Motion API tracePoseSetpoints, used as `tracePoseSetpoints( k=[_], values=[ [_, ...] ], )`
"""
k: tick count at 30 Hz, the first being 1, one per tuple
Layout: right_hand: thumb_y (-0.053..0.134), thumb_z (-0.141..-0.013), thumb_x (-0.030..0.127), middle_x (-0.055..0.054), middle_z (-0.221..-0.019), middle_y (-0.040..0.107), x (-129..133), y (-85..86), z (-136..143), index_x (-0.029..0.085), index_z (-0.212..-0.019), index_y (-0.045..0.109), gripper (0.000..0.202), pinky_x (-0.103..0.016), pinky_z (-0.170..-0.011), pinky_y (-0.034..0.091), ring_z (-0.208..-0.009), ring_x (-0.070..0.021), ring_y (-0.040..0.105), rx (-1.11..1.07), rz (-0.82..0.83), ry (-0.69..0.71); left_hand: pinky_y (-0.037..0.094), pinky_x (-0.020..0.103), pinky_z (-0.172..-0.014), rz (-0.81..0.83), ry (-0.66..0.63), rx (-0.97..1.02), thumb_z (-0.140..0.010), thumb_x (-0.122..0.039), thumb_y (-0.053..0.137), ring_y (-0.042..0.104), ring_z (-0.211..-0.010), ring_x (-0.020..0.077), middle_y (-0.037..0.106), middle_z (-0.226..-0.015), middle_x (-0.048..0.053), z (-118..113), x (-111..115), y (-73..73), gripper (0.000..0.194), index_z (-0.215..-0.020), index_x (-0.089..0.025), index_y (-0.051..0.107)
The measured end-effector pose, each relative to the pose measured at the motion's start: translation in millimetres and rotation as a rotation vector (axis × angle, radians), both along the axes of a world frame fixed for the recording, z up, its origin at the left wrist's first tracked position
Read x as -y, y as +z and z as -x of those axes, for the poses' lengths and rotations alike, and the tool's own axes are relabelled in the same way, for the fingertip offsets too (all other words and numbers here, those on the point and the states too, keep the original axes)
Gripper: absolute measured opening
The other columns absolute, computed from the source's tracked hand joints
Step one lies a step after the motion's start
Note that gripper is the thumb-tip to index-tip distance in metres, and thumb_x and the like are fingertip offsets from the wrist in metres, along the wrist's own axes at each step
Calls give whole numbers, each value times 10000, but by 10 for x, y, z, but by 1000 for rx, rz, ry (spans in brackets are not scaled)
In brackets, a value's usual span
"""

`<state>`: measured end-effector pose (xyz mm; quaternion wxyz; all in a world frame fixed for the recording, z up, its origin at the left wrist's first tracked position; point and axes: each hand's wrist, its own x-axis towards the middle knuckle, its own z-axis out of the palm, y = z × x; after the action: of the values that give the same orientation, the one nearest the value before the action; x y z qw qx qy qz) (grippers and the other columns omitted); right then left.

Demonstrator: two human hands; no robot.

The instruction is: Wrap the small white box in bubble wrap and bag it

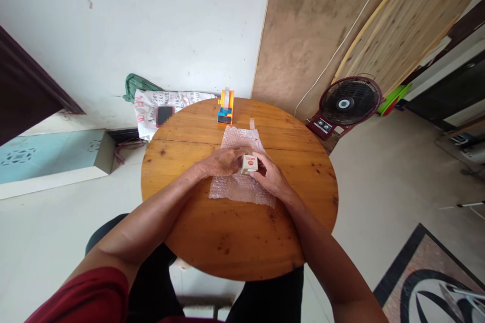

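Observation:
A small whitish box (249, 164) with red markings is held between both hands above a sheet of bubble wrap (242, 189). My left hand (226, 161) has its fingers closed against the box's left side. On the right side, the thumb and fingers of my right hand (268, 174) grip the same box. The bubble wrap lies flat on the round wooden table (235, 242), and its middle is partly covered by the hands and the box.
An orange and blue tape dispenser (226, 107) stands at the table's far edge. A short strip of tape (252, 123) is beside the wrap's far edge. Past the table's right side stands a dark red fan (350, 101); a printed sack (146, 111) is behind its left side.

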<state>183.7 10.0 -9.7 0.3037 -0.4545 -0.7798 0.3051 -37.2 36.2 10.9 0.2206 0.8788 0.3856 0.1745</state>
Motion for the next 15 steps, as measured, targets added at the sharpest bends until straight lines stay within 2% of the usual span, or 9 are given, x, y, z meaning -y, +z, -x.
tracePoseSetpoints(
  k=[8, 13, 15],
  values=[
    [641, -792, 235, -54, -1278, 639, 12, 38, -6, 270, -1355, 507, 579, -434, -1035, 463, -1170, -238, 604, -6, 25, 9, 490, 301, -932, 20, 17, -35, -767, -123, 521, 608, -1140, 228, 608, -1304, 64, 7, -9, -5, 558, -1313, -236, 542],
    [651, -772, 226, -74, -1320, 611, 13, 13, -7, 256, -1362, 508, 608, -429, -1023, 475, -1160, -243, 610, -33, 25, -4, 418, 311, -1065, -10, -50, 51, -749, -80, 501, 508, -1290, 208, 503, -1454, 40, -2, -11, -4, 685, -1413, -243, 447],
    [653, -775, 238, -78, -1305, 621, 20, 16, -12, 249, -1378, 491, 625, -426, -1017, 481, -1154, -242, 615, -77, 40, 4, 425, 305, -1056, -7, -43, 53, -750, -76, 492, 512, -1284, 204, 501, -1458, 32, -7, -3, 7, 695, -1420, -253, 441]
  ],
)
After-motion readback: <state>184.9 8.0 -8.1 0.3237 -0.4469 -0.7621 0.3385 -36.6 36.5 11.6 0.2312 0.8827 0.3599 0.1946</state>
